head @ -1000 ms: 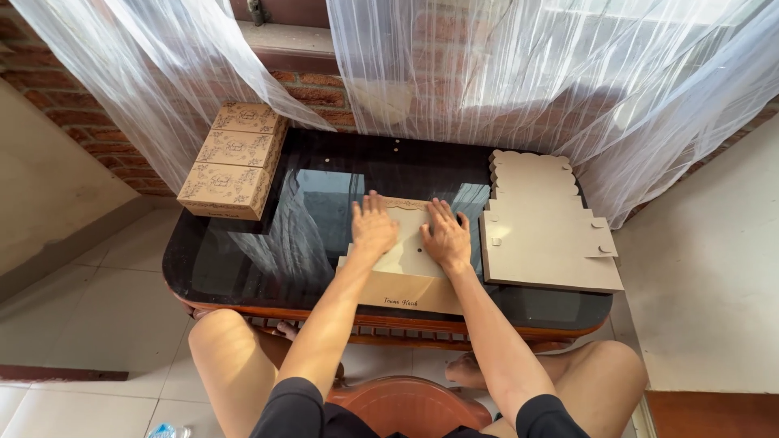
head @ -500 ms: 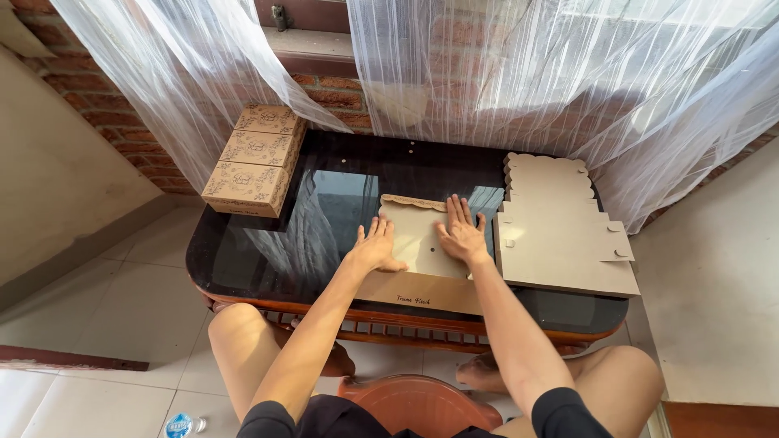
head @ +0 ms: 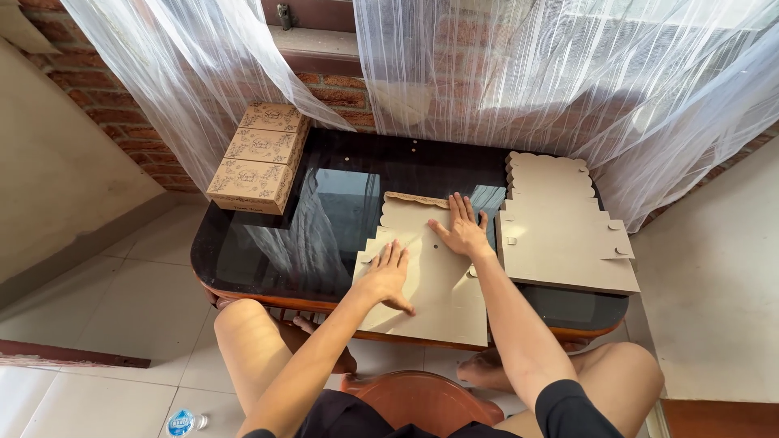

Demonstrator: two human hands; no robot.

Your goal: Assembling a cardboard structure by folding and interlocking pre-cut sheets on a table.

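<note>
A flat, unfolded brown cardboard box blank lies on the black glass table in front of me, its near edge hanging slightly over the table's front. My left hand presses flat on the blank's left side, fingers spread. My right hand lies flat on its upper right part, fingers spread toward the scalloped far flap. Neither hand grips anything.
A stack of flat cardboard blanks lies at the table's right end. Folded patterned brown boxes are stacked at the far left corner. Sheer white curtains hang behind against a brick wall. A plastic bottle lies on the tiled floor.
The blank has been spread out flatter toward me. My left hand slid down and left along it, my right hand stayed near its upper right. The view also shifted.
</note>
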